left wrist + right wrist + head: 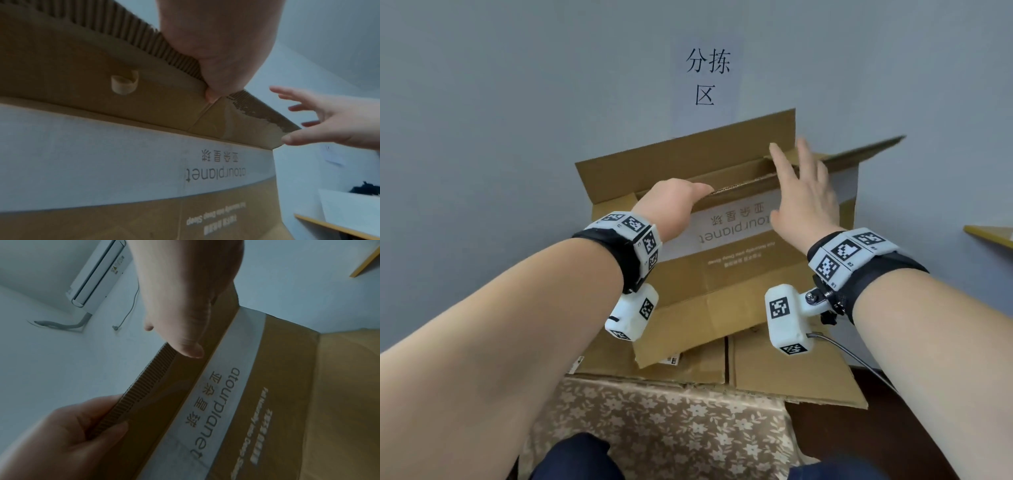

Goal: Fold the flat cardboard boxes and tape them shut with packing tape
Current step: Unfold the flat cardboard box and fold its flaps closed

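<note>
A brown cardboard box [739, 274] with a white printed band stands partly opened on a stack of flat cardboard. Its far flap [688, 154] stands upright and a right flap [859, 154] sticks out sideways. My left hand [688, 192] grips the corrugated top edge of the near flap, thumb on the outside [211, 97]. That pinch also shows in the right wrist view, left hand [92, 426] on the box [287, 386]. My right hand [801, 185] is open with fingers spread over the box's top right. Its thumb [287, 138] is at the near flap's corner.
The flat cardboard stack [774, 373] lies on a table with a floral cloth [671, 428]. A paper sign [707, 75] hangs on the wall close behind the box. A shelf edge [989, 234] is at the right. An air conditioner [98, 272] is mounted high on the wall.
</note>
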Demonstrator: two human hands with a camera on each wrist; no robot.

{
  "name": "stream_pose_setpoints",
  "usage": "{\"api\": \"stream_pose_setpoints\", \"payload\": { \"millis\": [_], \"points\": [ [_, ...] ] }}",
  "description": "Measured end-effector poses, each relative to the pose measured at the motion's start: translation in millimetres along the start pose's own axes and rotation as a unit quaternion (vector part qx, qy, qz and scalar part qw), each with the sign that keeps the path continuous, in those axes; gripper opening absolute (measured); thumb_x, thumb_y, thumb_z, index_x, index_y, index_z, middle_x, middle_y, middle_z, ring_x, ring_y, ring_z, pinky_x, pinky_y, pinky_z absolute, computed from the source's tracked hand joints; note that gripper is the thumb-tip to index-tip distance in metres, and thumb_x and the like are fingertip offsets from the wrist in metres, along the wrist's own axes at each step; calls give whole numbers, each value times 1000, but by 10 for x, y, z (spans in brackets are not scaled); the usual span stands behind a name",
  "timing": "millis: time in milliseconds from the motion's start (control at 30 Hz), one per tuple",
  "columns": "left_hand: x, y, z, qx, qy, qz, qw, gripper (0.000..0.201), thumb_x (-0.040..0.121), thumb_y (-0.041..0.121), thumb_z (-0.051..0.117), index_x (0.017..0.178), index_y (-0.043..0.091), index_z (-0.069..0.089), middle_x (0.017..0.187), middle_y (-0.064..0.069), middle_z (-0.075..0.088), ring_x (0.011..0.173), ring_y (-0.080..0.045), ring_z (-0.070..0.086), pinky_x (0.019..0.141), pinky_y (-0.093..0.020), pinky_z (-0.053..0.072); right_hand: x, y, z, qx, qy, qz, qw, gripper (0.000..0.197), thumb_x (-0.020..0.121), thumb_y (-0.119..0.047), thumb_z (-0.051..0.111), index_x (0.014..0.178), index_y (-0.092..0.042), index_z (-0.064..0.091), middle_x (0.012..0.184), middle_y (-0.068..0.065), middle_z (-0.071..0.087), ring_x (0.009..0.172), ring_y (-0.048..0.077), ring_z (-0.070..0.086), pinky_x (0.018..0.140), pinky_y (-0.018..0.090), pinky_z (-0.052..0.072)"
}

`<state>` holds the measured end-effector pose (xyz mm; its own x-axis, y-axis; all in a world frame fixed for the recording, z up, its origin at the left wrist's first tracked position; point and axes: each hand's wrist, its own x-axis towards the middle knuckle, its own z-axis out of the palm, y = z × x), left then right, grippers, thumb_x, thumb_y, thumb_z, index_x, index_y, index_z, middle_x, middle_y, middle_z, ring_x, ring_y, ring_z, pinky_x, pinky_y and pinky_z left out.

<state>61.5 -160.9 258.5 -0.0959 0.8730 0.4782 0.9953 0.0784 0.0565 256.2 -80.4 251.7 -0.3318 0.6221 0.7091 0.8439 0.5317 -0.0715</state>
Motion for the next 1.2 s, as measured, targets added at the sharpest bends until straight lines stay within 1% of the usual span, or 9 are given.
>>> {"api": "stream_pose_setpoints", "payload": {
  "millis": [67,133,200,467,633,767,900,1033,1200],
  "points": [
    [12,-26,57,32,-14,18,999,83,82,-18,28,145,35,30,137,-5,50,114,-27,55,76,-30,49,8,92,55,-35,7,-6,999,82,81,-4,61,150,-28,23,156,8,23,140,32,21,112,46,26],
    [9,-74,123,56,-15,39,998,82,82,-17,28,145,36,30,136,-5,51,112,-27,56,75,-30,50,7,172,124,-72,-1,-7,997,62,84,-6,58,142,-23,42,138,9,50,130,33,35,109,45,28],
    [15,-137,210,66,-17,57,996,80,83,-16,29,145,35,31,135,-4,52,112,-28,56,81,-33,51,-8,233,209,-103,-24,-3,994,46,87,-9,55,131,-21,56,121,9,62,117,32,45,102,42,32],
    [44,-292,440,100,-16,91,991,78,84,-16,34,144,33,32,133,-5,55,112,-29,58,88,-38,52,-72,288,443,-120,-51,-31,991,25,95,-16,48,106,-18,70,98,8,65,98,30,50,73,32,29],
    [78,-375,585,75,-86,50,992,68,86,-10,34,138,33,44,125,-6,57,109,-29,57,89,-38,51,-179,245,522,-106,-99,-56,988,27,92,-20,46,103,-14,69,98,6,61,99,28,48,75,34,35],
    [11,-401,842,40,-152,58,986,39,90,4,42,111,29,62,99,0,63,90,-23,59,79,-37,51,-249,228,621,-76,-217,-32,973,22,89,-23,47,99,-21,66,97,2,61,95,25,52,67,30,39],
    [-29,-326,1010,44,-157,59,985,35,92,3,39,104,29,60,83,3,53,81,-23,57,64,-31,44,-353,275,748,-63,-316,6,947,16,86,-15,46,81,-26,55,83,-4,56,82,23,56,61,27,40],
    [14,-281,1039,55,-182,59,980,24,92,5,41,87,26,51,82,4,53,82,-22,57,62,-30,41,-403,285,841,-79,-340,20,937,18,84,-11,43,77,-23,53,79,-4,55,80,23,57,61,28,41],
    [40,-275,1066,23,-200,38,979,23,93,6,39,99,22,54,90,3,53,88,-21,53,70,-31,41,-349,269,856,-54,-339,29,939,17,85,-14,43,77,-21,56,82,-1,59,79,25,57,62,27,39]
  ]
}}
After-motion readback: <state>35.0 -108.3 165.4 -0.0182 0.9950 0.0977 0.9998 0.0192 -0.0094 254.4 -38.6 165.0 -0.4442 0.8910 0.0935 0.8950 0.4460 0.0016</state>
